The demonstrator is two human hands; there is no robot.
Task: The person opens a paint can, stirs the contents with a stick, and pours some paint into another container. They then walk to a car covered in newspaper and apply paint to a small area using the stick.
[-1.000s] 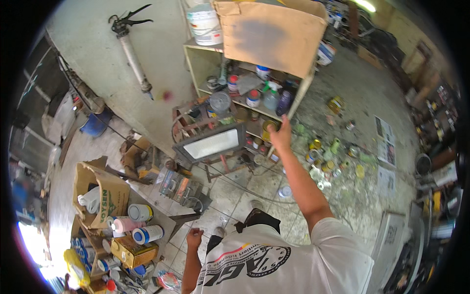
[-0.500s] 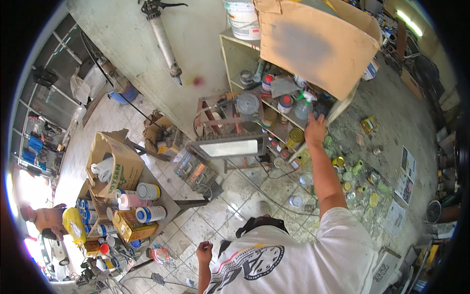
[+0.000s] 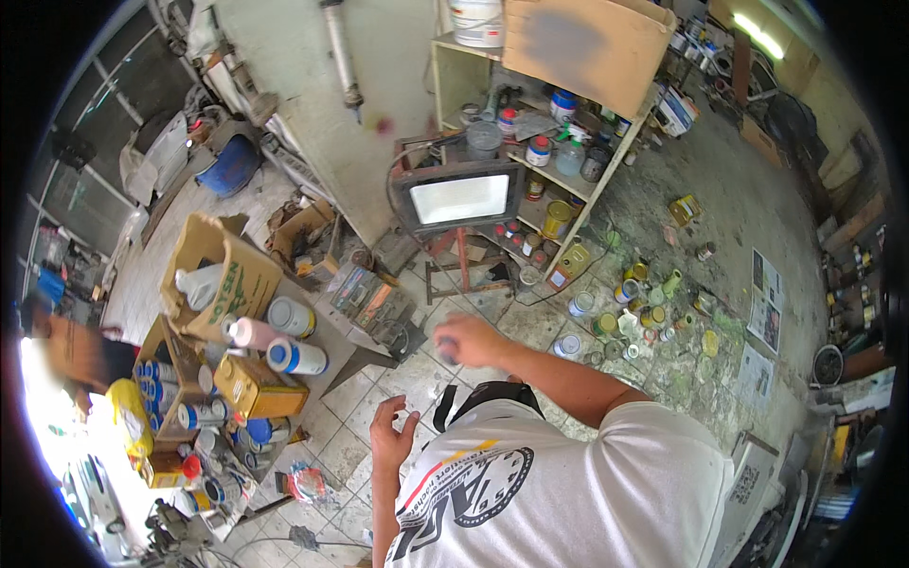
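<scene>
My right hand [image 3: 473, 341] is closed round a small dark object [image 3: 447, 350] in front of my body; its kind is blurred and mostly hidden by the fingers. To its left and lower, my left hand [image 3: 391, 431] is raised with thumb and fingers apart, holding nothing. Beyond the right hand stands a lit rectangular floodlight [image 3: 461, 201] on a red metal stand. Behind it a shelf unit [image 3: 606, 180] holds a spray bottle [image 3: 570, 156] with a green and white head, a red-capped container [image 3: 538, 151] and several cans.
On the left, a table carries a cardboard box [image 3: 248, 293], a yellow metal can [image 3: 256, 385] and several paint tins. Several open cans [image 3: 627, 291] stand on the paint-stained floor at right. A toolbox-like case [image 3: 369, 308] sits near the table. Another person [image 3: 80, 355] is at far left.
My right hand has left the shelf beside the spray bottle and come back towards my body with a small dark object. My left hand has risen and its fingers have spread.
</scene>
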